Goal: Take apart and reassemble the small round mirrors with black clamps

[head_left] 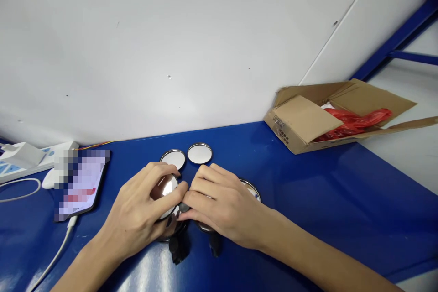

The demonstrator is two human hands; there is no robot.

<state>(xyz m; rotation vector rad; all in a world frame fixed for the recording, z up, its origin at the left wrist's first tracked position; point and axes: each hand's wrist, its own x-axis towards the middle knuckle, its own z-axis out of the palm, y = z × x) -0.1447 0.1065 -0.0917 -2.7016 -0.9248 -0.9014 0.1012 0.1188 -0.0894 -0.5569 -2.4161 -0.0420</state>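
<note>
Mid-fit, I'd say: left hand (137, 212) fingers grip a shiny round disc (166, 188), right hand (219, 203) fingers pinch a small dark piece (184, 206) against it; next needs careful lining up.

- Glossy blue table (308, 200) fills the lower frame
- Two round mirror discs (186, 156) lie at centre
- Phone (82, 182) and white power strip (20, 157) at left
- Open cardboard box (308, 123) at upper right

two bare forearms; left hand (137, 214), right hand (219, 205) ungloved
</note>
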